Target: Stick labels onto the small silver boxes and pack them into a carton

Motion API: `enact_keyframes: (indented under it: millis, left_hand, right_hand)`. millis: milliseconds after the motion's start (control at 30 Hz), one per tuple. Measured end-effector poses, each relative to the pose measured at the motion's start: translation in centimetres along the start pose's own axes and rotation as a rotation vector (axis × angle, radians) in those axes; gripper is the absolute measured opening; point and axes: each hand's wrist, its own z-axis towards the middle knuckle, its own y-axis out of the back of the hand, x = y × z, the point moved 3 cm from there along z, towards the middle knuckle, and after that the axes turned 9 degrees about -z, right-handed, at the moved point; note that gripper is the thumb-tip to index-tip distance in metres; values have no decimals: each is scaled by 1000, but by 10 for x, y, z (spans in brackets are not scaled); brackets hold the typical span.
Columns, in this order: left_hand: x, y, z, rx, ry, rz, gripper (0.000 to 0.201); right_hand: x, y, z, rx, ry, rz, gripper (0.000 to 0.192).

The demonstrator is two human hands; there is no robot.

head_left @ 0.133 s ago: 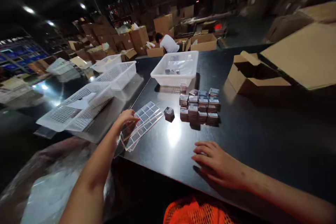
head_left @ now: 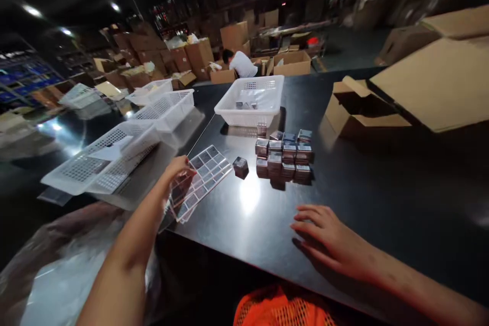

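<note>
My left hand (head_left: 176, 169) pinches the near edge of a clear sticker sheet (head_left: 204, 173) lying on the black table (head_left: 382, 188) and lifts its corner. A single small dark box (head_left: 240, 167) stands just right of the sheet. Beyond it, several small boxes (head_left: 284, 155) are stacked in a tidy block. My right hand (head_left: 330, 239) rests flat on the table near the front edge, fingers spread, holding nothing.
A white basket (head_left: 250, 99) with a few small boxes stands behind the stack. More white baskets (head_left: 110, 155) lie at the left. Open cardboard cartons (head_left: 362, 107) sit at the right. A person in white crouches among cartons (head_left: 241, 63) far back. An orange mesh thing (head_left: 278, 310) is below.
My left hand has curled tighter on the sheet's edge and raised it slightly. My right hand has slid a little to the right.
</note>
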Motion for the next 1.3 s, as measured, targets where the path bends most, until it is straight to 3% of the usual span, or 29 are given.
enact_keyframes:
  millis: [100, 233, 300, 400, 500, 567, 633, 700, 800, 967, 1133, 1300]
  left_hand:
    - [-4, 12, -17, -72, -35, -104, 24]
    - [-7, 44, -59, -150, -80, -301, 31]
    - [-19, 59, -87, -86, -132, -392, 41]
    - [-55, 59, -130, 220, -227, -586, 47]
    - [-102, 28, -160, 586, -322, -596, 34]
    - [-129, -4, -166, 785, -366, -540, 32]
    - [-152, -37, -161, 938, -400, -488, 31]
    - [-173, -65, -151, 1017, -440, -407, 29]
    - [-203, -95, -137, 970, -549, -229, 31]
    - [-240, -128, -145, 784, -753, -169, 40]
    - [-244, -150, -156, 769, -759, -331, 34]
    - [-235, -157, -156, 862, -726, -388, 29]
  right_hand:
    - [-9, 5, -8, -55, -16, 11, 27]
    - [-18, 11, -12, -175, -53, 76, 28]
    - [-23, 17, -16, -271, -128, 158, 27]
    - [-28, 24, -23, -335, -361, 357, 24]
    - [-28, 26, -27, -359, -545, 708, 36]
    - [-25, 25, -27, -421, -547, 942, 47]
    - [-25, 22, -28, -466, -555, 1077, 54]
    - [-28, 17, -29, -486, -641, 1141, 51]
    - [-36, 8, -32, -477, -792, 1183, 45]
    - [-44, 4, -32, -435, -839, 1128, 35]
    - [-49, 0, -34, -374, -861, 1023, 33]
    - [-54, 0, -35, -257, -846, 868, 21]
